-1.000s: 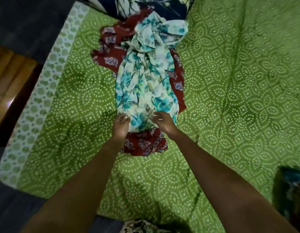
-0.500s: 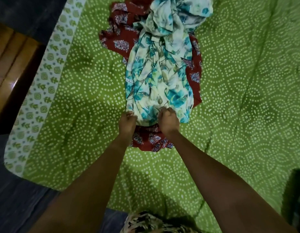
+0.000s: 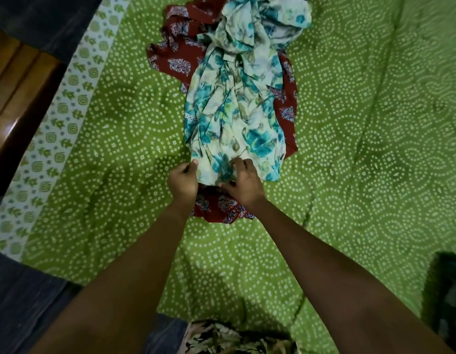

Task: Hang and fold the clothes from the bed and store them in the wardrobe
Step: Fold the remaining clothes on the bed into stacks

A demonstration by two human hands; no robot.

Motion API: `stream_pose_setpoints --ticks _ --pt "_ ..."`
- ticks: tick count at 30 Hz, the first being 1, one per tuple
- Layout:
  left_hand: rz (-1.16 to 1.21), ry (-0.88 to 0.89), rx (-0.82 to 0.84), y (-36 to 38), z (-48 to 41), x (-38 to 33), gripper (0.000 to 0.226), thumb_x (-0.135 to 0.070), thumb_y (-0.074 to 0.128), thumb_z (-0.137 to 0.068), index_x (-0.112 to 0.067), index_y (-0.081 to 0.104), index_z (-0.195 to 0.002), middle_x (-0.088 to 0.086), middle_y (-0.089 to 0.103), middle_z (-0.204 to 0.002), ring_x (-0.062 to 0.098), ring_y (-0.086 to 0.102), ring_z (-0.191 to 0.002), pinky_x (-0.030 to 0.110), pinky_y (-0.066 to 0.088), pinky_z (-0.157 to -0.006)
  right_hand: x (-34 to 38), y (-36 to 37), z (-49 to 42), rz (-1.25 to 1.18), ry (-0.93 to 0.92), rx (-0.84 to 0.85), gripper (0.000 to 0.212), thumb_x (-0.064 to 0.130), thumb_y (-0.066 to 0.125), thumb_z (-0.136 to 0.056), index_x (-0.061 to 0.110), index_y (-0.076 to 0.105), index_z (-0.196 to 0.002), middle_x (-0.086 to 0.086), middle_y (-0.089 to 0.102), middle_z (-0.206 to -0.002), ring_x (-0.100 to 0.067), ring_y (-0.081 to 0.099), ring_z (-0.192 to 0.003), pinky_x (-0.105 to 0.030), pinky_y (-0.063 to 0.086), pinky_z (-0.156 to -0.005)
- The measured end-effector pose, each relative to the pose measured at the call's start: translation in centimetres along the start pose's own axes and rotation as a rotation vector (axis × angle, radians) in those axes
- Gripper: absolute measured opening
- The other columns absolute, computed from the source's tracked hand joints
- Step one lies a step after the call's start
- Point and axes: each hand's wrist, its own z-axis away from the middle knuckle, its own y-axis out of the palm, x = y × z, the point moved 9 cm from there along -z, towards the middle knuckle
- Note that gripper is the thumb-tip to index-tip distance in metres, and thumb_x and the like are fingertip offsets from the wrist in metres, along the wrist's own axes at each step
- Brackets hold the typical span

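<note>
Teal floral garment (image 3: 234, 118) runs lengthwise away to the far side; left hand (image 3: 183, 180) and right hand (image 3: 243, 185) both pinch its near hem, side by side.

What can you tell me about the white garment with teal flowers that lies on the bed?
The floral garment is thin, soft-looking cloth, creamy white with teal and green flowers. It lies crumpled, bunched at the far end, on top of a red printed garment on the green bedsheet. The left hand pinches its near edge; the right hand grips the cloth beside it.
</note>
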Motion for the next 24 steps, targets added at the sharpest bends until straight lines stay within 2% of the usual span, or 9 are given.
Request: stream_pose_setpoints --ticks 4,6,8,10,13,16,19,21,24 --pt "0.141 0.073 0.068 0.6 3.7 -4.4 0.018 -0.024 0.053 -0.094 -0.011 0.059 -0.083 -0.002 0.048 -0.064 0.01 0.039 -0.058 0.024 0.033 -0.054 1.6 -3.4 2.4 -0.076 -0.043 -0.109 0.087 0.05 0.069 -0.076 0.019 0.025 -0.144 -0.014 0.025 -0.145 -0.034 0.041 -0.126 -0.046 0.044 -0.099" --pt "0.241 0.058 0.148 1.7 5.5 -6.5 0.019 -0.023 0.051 -0.095 -0.012 0.059 -0.082 -0.002 0.046 -0.061 0.008 0.039 -0.053 0.021 0.035 -0.046 2.4 -5.7 3.7 -0.145 -0.064 -0.164 0.089 0.052 0.068 -0.076 0.017 0.024 -0.145 -0.014 0.025 -0.146 -0.034 0.042 -0.125 -0.047 0.045 -0.097" --pt "0.319 0.076 0.21 2.2 7.7 -9.9 0.022 -0.024 0.051 -0.096 -0.017 0.056 -0.075 0.0 0.043 -0.059 0.013 0.037 -0.05 0.022 0.033 -0.044 3.4 -8.6 5.4 -0.149 -0.11 -0.218 0.08 0.042 0.067 -0.082 0.011 0.027 -0.145 -0.017 0.031 -0.143 -0.033 0.045 -0.122 -0.044 0.046 -0.095" --pt "0.316 0.158 0.238 2.4 10.0 -13.9 0.026 -0.023 0.052 -0.095 -0.018 0.053 -0.07 0.006 0.046 -0.064 0.016 0.042 -0.058 0.027 0.035 -0.052 4.1 -12.2 7.3 -0.135 -0.159 -0.34 0.058 0.019 0.061 -0.089 0.003 0.037 -0.139 -0.02 0.044 -0.135 -0.035 0.05 -0.117 -0.04 0.044 -0.093" --pt "0.319 0.302 0.284 2.2 14.3 -20.0 0.025 -0.021 0.052 -0.095 -0.017 0.054 -0.071 0.008 0.05 -0.071 0.016 0.044 -0.062 0.029 0.037 -0.057 3.5 -18.9 10.8 -0.241 -0.145 -0.554 0.044 -0.008 0.053 -0.082 -0.003 0.051 -0.126 -0.024 0.061 -0.115 -0.038 0.059 -0.102 -0.038 0.043 -0.083" --pt "0.366 0.447 0.277 0.8 18.6 -25.9 0.02 -0.017 0.051 -0.095 -0.009 0.056 -0.077 0.007 0.053 -0.075 0.016 0.049 -0.072 0.028 0.039 -0.066 4.4 -25.9 14.6 -0.349 -0.263 -0.709 0.044 -0.011 0.047 -0.077 -0.007 0.055 -0.12 -0.025 0.064 -0.107 -0.037 0.063 -0.094 -0.035 0.044 -0.079" --pt "0.361 0.607 0.244 -0.6 22.6 -31.6 0.027 -0.018 0.051 -0.095 -0.01 0.051 -0.07 0.0 0.047 -0.067 0.01 0.044 -0.066 0.023 0.035 -0.062 5.8 -32.6 18.3 -0.353 -0.339 -0.791 0.035 -0.009 0.051 -0.082 -0.005 0.057 -0.117 -0.023 0.065 -0.101 -0.033 0.063 -0.087 -0.027 0.038 -0.07" --pt "0.384 0.676 0.24 -1.4 25.8 -34.8 0.023 -0.02 0.051 -0.095 -0.009 0.055 -0.076 -0.003 0.051 -0.069 0.01 0.047 -0.068 0.026 0.037 -0.065 6.4 -36.6 21.1 -0.346 -0.363 -0.819 0.031 -0.006 0.053 -0.085 -0.004 0.058 -0.115 -0.023 0.066 -0.095 -0.032 0.062 -0.083 -0.028 0.035 -0.066" --pt "0.404 0.75 0.24 -2.1 30.5 -38.3 0.022 -0.021 0.05 -0.096 -0.014 0.052 -0.075 -0.005 0.049 -0.069 0.006 0.046 -0.066 0.019 0.037 -0.062 7.2 -41.8 24.8 -0.294 -0.385 -0.9 0.025 -0.002 0.055 -0.087 -0.003 0.061 -0.111 -0.024 0.066 -0.088 -0.032 0.062 -0.075 -0.029 0.035 -0.061"
